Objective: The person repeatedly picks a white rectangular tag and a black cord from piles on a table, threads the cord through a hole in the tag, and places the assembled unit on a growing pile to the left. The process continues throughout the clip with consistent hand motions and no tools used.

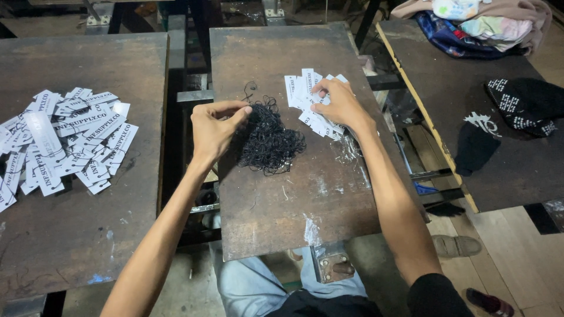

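**Strings and tags: a large finished-looking pile, a small stack in hand**

The person sits at the middle dark, worn metal-topped table (305, 199). The left hand (214, 129) is pinched closed, thumb against fingertips, at the left edge of a tangled heap of thin black string loops (270, 138) near the table's centre; it seems to have hold of a strand or two, though the strand itself is too fine to make out. The right hand (341, 105) lies with fingers spread on a small stack of white rectangular paper tags (302, 88) toward the table's far right edge, pressing or picking at the top ones without a closed grasp.

On the separate table to the left, a much bigger spread of white printed paper tags (64, 138) covers the far left part of the top. Whether those already carry strings cannot be told. Judged from the pile sizes, most tags look dealt with and the small stack plus plenty of string is left.

On the right-hand table lie dark knitted garments (523, 103), with folded coloured cloth (476, 23) at its far edge.
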